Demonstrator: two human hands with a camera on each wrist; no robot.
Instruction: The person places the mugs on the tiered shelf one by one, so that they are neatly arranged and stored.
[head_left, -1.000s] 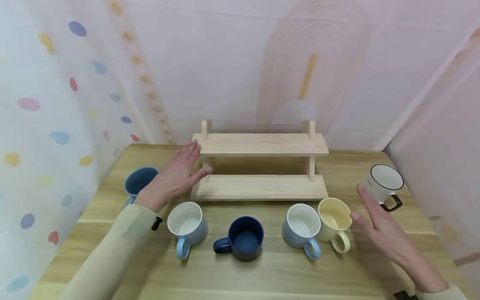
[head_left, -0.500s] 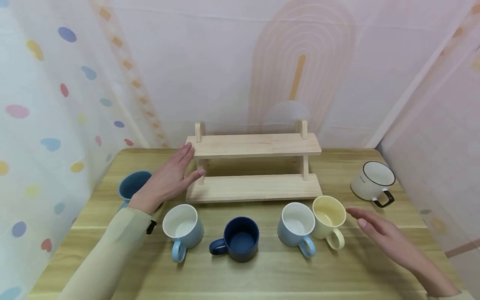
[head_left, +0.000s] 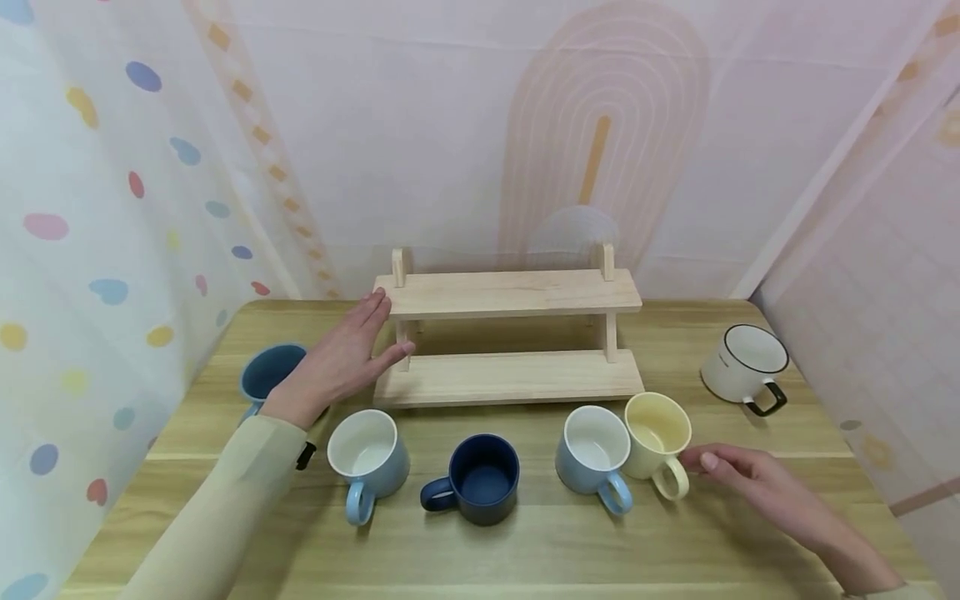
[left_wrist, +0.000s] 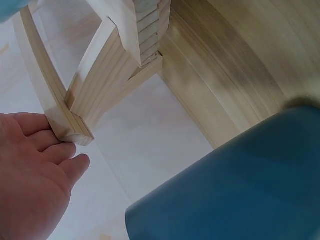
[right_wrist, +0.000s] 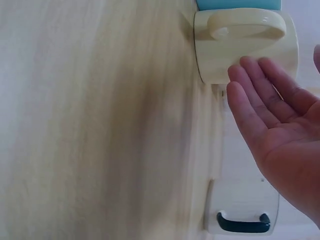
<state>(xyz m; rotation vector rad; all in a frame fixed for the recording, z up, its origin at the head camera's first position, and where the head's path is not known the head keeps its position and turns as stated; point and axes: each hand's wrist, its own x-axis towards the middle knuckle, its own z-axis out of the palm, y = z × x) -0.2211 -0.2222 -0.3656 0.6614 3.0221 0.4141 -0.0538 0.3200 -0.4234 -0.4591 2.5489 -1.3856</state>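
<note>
Left hand at the wooden rack, right hand at the yellow mug, both arms stretched forward.
I see the left hand (head_left: 337, 360) laid against the left end of the wooden rack (head_left: 510, 379), fingers nearly straight and together at the upper shelf, thumb held apart below. The right hand (head_left: 776, 496) comes in low, palm turned inward, fingers loosely extended and gripping nothing; its fingertips are right by the yellow mug (head_left: 654, 429), though whether they touch I can't tell. That mug stands upright on the table (head_left: 517, 554), before the rack's right end, with a light-blue mug (head_left: 576, 471) close on its left.
</note>
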